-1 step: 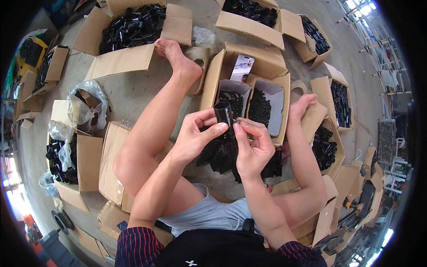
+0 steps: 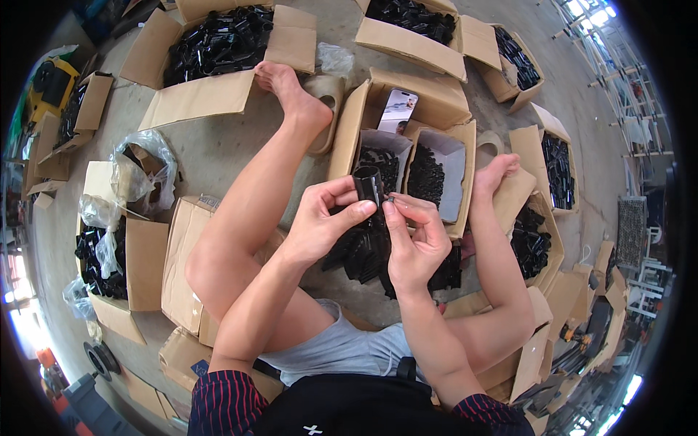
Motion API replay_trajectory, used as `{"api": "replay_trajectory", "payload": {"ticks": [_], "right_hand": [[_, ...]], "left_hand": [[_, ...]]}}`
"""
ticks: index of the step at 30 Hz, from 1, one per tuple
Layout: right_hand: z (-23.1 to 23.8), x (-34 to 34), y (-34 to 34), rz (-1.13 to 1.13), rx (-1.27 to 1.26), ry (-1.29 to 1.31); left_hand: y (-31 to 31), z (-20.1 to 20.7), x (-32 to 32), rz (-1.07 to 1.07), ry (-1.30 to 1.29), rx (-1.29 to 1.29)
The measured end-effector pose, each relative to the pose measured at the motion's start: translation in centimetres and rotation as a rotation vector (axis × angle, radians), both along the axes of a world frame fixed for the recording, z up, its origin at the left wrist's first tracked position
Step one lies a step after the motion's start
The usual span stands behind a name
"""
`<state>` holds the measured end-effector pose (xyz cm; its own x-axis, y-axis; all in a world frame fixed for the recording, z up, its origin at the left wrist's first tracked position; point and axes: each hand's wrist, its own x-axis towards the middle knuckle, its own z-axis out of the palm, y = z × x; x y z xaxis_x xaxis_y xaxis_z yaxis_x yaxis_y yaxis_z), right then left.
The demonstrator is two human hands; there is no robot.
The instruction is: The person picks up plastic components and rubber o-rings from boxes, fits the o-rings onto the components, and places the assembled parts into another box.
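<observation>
My left hand grips a short glossy black plastic tube between thumb and fingers, its open end upward. Close against the tube's right side, my right hand pinches a tiny dark piece, too small to name. Whether that piece touches the tube I cannot tell. Below both hands lies a heap of black plastic parts, partly covered by them. Just beyond stand two lined trays inside a cardboard box: the left tray and the right tray, both holding small black pieces.
A phone leans at the back of the box. Around me stand cardboard boxes of black parts, such as a large far-left box, a far box and a left box with plastic bags. My bare legs flank the work area.
</observation>
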<state>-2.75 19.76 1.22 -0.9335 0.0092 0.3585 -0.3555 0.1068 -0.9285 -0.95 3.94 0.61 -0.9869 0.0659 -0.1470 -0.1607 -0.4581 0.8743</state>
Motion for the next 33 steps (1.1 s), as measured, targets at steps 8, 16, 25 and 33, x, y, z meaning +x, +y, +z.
{"api": "replay_trajectory", "payload": {"ticks": [8,16,25,33], "right_hand": [[0.2,0.3,1.0,0.053,-0.006,-0.107],[-0.7,0.9,1.0,0.013,-0.254,-0.304],[-1.5,0.5,2.2,0.087,-0.284,-0.263],[-1.7,-0.2,3.0,0.214,-0.24,-0.274]], "left_hand": [[0.2,0.1,0.2,0.055,0.121,-0.149],[0.9,-0.1,0.4,0.139,0.205,-0.37],[1.1,-0.5,0.7,0.253,0.33,-0.674],[1.1,-0.5,0.7,0.29,0.373,-0.797]]}}
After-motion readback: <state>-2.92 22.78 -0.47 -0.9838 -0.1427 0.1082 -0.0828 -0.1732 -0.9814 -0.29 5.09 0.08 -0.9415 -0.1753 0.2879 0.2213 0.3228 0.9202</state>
